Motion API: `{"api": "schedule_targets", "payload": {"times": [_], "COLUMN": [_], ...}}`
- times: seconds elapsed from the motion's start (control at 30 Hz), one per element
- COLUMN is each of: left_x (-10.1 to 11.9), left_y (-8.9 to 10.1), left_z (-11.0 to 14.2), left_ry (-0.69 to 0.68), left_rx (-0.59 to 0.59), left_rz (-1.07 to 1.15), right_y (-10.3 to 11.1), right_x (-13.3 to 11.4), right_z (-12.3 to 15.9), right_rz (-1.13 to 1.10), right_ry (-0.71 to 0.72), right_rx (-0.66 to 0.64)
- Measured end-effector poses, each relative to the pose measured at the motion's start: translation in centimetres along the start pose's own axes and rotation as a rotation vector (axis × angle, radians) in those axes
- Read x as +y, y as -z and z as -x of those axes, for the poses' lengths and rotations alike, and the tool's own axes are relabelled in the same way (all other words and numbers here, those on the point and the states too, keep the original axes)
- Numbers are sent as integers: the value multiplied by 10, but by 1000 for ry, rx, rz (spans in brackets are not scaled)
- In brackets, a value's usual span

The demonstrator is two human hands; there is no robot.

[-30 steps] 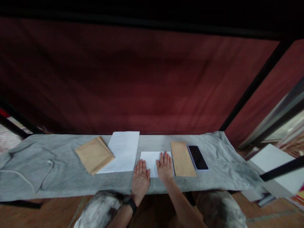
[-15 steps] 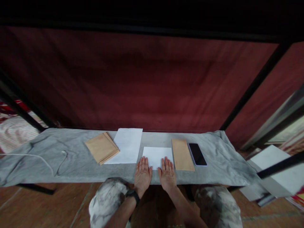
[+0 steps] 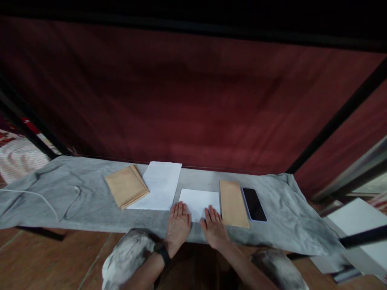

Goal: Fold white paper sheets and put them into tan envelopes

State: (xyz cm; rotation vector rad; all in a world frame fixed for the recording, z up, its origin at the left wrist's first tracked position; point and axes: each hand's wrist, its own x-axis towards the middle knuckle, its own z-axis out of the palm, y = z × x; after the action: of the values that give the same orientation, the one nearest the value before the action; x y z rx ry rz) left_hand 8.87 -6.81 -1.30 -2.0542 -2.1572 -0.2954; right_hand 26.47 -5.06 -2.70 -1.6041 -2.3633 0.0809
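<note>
A white sheet of paper (image 3: 200, 200), which looks folded, lies flat on the grey cloth in front of me. My left hand (image 3: 179, 222) rests palm down on its near left corner, fingers stretched out. On the near right corner lies my right hand (image 3: 214, 226), also flat with its fingers extended. Just right of the paper is a brown envelope (image 3: 233, 203). Behind and left of my left hand lies a larger stack of white paper (image 3: 163, 185), partly covered by a pile of brown envelopes (image 3: 126, 186).
A phone (image 3: 254, 204) lies right of the single envelope. A white cable (image 3: 39, 194) runs over the grey cloth (image 3: 87, 201) at the left. Dark metal posts (image 3: 338, 117) stand before a red curtain (image 3: 193, 100). White boards (image 3: 359, 221) sit at the far right.
Both hands have drawn slightly toward me along the paper, which stays in place between the stack and the envelope. The camera view has tilted a little.
</note>
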Motion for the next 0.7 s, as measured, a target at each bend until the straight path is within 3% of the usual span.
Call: {"api": "schedule_targets", "payload": {"times": [0.13,0.27,0.5,0.6,0.7], "left_x": [2,2,1,1,0], "left_y": [12,1,-28,-29,-23], "left_z": [-44,-72,-67,-66,-69], "left_ry": [-142,-125,-100,-68,-34], "left_rx": [-40,-76,18,23,19], "left_rz": [69,92,85,98,120], "right_y": [18,13,-21,-27,-27], "right_x": [14,20,2,2,8], "right_z": [-31,-57,-63,-63,-67], "right_rz": [-11,-28,-50,-43,-27], "right_ry": [31,52,67,51,29], "right_rx": [-95,-61,88,147,125]}}
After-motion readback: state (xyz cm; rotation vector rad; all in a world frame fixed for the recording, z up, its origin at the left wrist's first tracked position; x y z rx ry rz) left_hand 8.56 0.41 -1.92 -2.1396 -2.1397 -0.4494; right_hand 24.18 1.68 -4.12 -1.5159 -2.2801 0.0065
